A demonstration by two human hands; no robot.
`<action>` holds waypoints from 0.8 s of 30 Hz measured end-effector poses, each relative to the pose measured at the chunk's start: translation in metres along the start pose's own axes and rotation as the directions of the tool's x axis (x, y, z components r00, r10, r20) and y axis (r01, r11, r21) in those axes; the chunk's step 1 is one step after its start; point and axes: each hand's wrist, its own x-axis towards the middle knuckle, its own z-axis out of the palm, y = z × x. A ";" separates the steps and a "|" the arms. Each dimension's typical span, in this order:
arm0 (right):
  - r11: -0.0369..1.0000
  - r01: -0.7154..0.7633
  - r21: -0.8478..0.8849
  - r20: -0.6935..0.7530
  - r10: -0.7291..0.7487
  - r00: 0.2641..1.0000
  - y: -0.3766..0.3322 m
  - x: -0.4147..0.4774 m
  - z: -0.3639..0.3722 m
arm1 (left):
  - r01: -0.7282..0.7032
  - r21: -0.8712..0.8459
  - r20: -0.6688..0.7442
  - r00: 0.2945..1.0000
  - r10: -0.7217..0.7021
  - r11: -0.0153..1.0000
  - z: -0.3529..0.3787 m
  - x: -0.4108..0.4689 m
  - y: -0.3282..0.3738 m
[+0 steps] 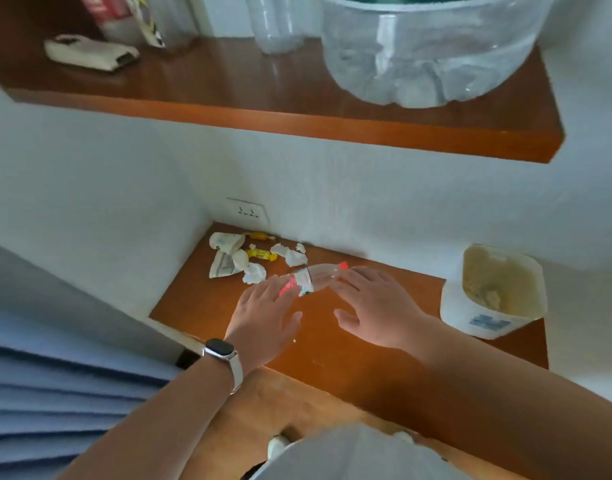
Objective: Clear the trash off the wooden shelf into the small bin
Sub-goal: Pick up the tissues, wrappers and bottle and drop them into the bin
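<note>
Two spread, released grips, left grip (266, 313) and right grip (377, 306), flank the lying bottle (311, 277), seemingly to gather it for the small bin (460, 306).

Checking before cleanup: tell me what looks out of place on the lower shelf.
A plastic bottle lies on its side by the fingertips of the left hand and right hand. Behind it, crumpled tissues and yellow wrappers lie scattered in the corner.
</note>
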 end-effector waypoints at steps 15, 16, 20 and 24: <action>0.990 0.052 -0.133 0.065 -0.043 0.997 -0.143 0.100 0.013 | 0.039 -0.011 -0.022 0.999 -0.039 0.999 0.005 -0.070 -0.187; 0.988 0.058 -0.143 0.070 -0.048 0.996 -0.150 0.105 0.015 | 0.045 -0.013 -0.025 0.999 -0.045 0.999 0.007 -0.074 -0.195; 0.990 0.040 -0.138 0.123 -0.023 0.992 -0.170 0.120 0.017 | 0.046 -0.026 -0.016 0.999 -0.047 0.999 0.015 -0.080 -0.217; 0.992 0.011 -0.126 0.131 0.006 0.991 -0.175 0.124 0.020 | 0.053 -0.036 -0.030 0.998 -0.054 0.998 0.025 -0.075 -0.229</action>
